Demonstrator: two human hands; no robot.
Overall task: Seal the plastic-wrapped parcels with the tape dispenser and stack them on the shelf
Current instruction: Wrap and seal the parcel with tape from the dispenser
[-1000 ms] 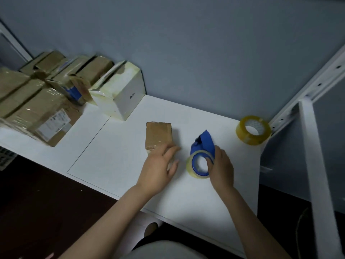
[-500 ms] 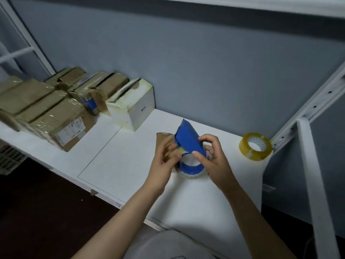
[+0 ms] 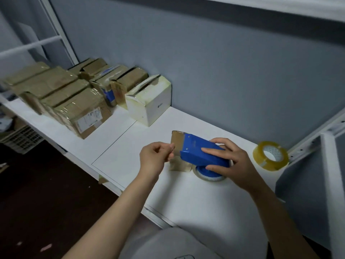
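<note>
White shelf (image 3: 130,156) (grey wall (image 3: 224,71) behind): right hand (image 3: 237,165) grips blue tape dispenser (image 3: 197,152); left hand's (image 3: 156,157) fingers (image 3: 169,146) pinch tape (image 3: 174,147).

On the shelf: dispenser and parcel centre, spare roll right, boxes back left.

Right in the middle of the shelf board (image 3: 130,161) we've got the tape dispenser (image 3: 197,152). The right hand (image 3: 237,165) grips it from the right, fingers over the top and thumb beneath. The left hand (image 3: 155,157) pinches at its front edge from the left. Just behind and partly under the dispenser, a small parcel (image 3: 176,139) lies on the board. Over to the right, well apart, a spare tape roll (image 3: 270,156) sits near the frame upright (image 3: 334,193). Back left by the wall stands a carton (image 3: 149,105), with a row of parcels (image 3: 61,96) packed side by side to its left.
</note>
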